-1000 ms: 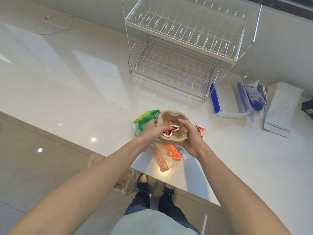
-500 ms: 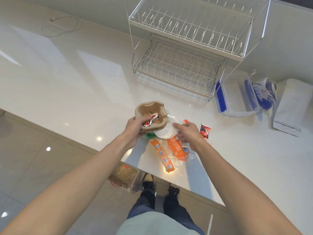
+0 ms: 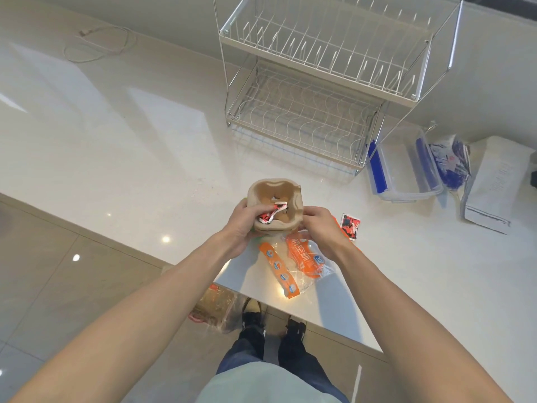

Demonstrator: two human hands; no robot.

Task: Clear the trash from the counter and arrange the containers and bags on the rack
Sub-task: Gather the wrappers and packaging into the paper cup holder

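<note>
Brown pulp cup carrier (image 3: 276, 196) held just above counter (image 3: 130, 158) near front edge. L hand (image 3: 242, 221) closed on its left side, thumb pinning red/white wrapper (image 3: 271, 213) inside. R hand (image 3: 321, 228) fingers curled at carrier's right lower edge; exact grip can't tell. Orange-printed clear bag (image 3: 299, 258) flat on counter under hands. Red sachet (image 3: 350, 223) just right of R hand. Wire rack (image 3: 319, 91) at back, clear container w/ blue clips (image 3: 404, 167) beside its right foot.

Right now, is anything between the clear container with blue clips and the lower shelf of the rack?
Nothing visible. The clear container sits on the counter just right of the rack, its near corner close to the rack's right leg. The lower shelf looks bare. Both hands are busy holding the cardboard cup carrier.
</note>
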